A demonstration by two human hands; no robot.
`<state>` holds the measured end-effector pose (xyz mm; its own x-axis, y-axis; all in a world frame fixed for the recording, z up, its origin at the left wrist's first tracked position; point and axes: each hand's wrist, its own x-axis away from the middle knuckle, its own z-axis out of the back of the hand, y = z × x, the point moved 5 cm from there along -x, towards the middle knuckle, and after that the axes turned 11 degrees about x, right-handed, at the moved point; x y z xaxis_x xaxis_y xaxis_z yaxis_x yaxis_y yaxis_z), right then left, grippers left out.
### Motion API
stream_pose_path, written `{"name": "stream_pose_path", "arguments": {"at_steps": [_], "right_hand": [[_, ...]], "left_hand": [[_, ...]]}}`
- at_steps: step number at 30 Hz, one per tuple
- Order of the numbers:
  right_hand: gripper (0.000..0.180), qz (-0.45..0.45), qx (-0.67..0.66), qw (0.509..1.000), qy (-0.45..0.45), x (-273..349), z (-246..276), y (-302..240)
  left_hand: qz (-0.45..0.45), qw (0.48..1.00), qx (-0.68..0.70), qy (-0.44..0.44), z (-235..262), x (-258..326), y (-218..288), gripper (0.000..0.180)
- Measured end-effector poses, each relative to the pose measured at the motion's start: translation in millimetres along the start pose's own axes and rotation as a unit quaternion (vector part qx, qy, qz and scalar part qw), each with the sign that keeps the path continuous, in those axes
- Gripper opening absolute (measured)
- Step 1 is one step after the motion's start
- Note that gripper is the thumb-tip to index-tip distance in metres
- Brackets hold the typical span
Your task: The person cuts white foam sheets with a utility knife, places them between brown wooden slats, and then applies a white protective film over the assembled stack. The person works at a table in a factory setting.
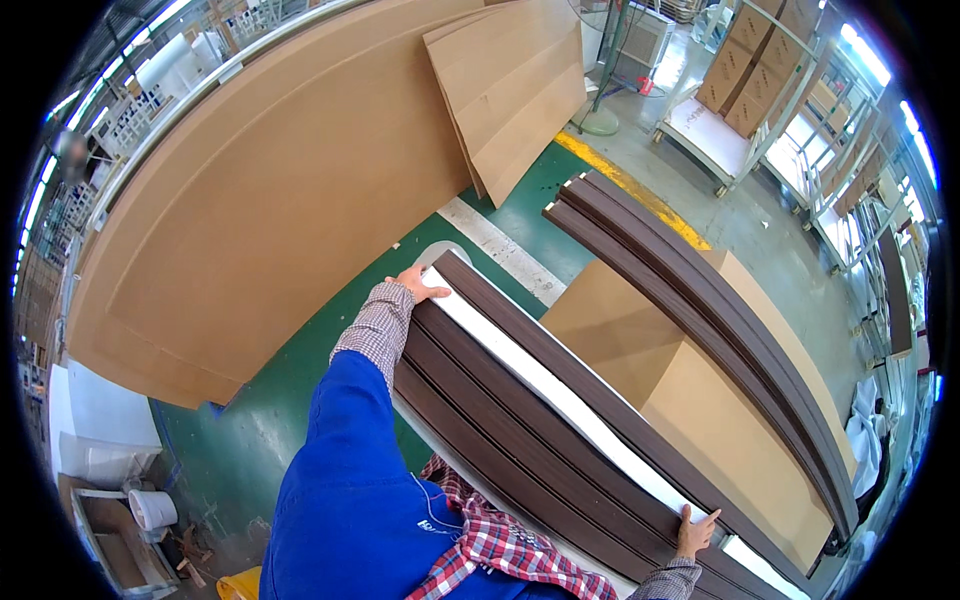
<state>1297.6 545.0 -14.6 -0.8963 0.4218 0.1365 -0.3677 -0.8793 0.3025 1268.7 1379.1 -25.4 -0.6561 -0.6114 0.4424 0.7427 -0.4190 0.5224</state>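
L hand (415,281) pressing flat on far end of white strip (560,400), R hand (694,532) on near end; grips open, not clamped, prob. steadying long piece. Strip lying atop dark brown mouldings (480,420), stacked on bench beside cardboard box (700,410).

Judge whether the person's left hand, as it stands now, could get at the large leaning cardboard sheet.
Probably not without stepping over. The left hand rests on the far end of the white strip atop the dark wooden strips, and a band of green floor separates it from the cardboard sheet.
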Motion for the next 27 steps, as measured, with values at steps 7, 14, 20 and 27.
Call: {"name": "stream_pose_path", "arguments": {"at_steps": [7,14,20,27], "right_hand": [[0.104,-0.024,-0.015,0.999,-0.036,4,10,-2],[0.088,0.111,-0.048,0.959,0.255,30,62,-41],[0.069,0.533,-0.185,0.815,0.131,163,141,-258],[0.074,0.637,-0.063,0.764,0.084,204,117,-351]], "left_hand": [[-0.066,0.989,0.132,-0.033,-1,-13,-2,0.096],[-0.168,0.983,-0.011,0.078,3,1,6,0.084],[-0.202,0.967,-0.076,0.135,-15,4,2,0.083],[-0.153,0.973,0.128,0.117,-14,10,-8,0.073]]}}
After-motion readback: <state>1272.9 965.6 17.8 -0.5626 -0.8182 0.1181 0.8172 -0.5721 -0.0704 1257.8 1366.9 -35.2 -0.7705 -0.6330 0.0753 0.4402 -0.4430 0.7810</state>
